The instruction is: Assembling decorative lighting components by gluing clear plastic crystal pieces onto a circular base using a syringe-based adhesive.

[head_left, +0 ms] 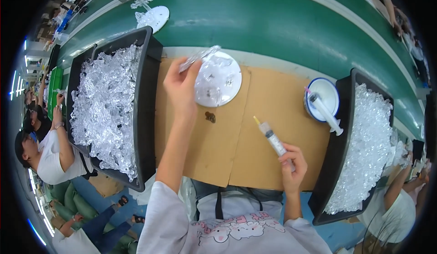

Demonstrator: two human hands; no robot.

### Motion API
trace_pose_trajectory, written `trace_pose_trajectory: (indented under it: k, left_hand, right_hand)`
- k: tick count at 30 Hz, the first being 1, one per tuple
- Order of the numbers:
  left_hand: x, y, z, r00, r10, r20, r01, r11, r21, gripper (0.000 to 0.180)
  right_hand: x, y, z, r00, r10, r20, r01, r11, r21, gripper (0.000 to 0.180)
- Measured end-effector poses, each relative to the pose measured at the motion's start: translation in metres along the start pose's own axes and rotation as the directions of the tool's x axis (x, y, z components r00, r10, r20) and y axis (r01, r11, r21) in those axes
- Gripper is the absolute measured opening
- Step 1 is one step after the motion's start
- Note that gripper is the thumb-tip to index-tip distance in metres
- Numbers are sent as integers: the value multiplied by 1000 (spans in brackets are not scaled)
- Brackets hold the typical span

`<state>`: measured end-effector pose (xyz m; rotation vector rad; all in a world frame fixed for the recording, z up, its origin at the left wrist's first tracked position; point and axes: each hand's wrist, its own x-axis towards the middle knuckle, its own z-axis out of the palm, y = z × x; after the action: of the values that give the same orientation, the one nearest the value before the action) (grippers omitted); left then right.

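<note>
My left hand (pixel 181 86) pinches a clear plastic piece (pixel 199 56) and holds it over the upper left edge of a white round disc (pixel 219 81) that lies on the brown cardboard sheet (pixel 255 135). The disc carries some clear bits. My right hand (pixel 291 163) grips a syringe (pixel 272 137) with a yellow tip, its tip pointing up-left above the cardboard, well short of the disc.
A black tray (pixel 148 117) of clear plastic pieces stands to the left, another black tray (pixel 339 149) of them to the right. A blue-rimmed bowl (pixel 324 94) holds a second syringe (pixel 325 113). Another white disc (pixel 154 17) sits on the green belt (pixel 273 22). Other people work on both sides.
</note>
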<state>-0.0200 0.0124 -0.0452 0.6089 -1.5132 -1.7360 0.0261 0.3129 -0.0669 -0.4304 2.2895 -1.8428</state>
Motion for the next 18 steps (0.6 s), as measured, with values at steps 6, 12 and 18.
trace_pose_trajectory:
  k: [6,12,18]
  left_hand:
    - [90,-41,67,974,66,217,-81,995,59,17]
    - [158,-56,116,893,62,445,-169,964,206,37]
    - [224,-3,58,714,490,501,-643,174,746,67]
  right_hand:
    - [-1,2,2,1000,-29,7,29,1000,-8,11]
    - [-2,2,3,1000,-28,14,28,1000,6,6]
    - [0,2,5,995,-72,-73,61,988,-141,16]
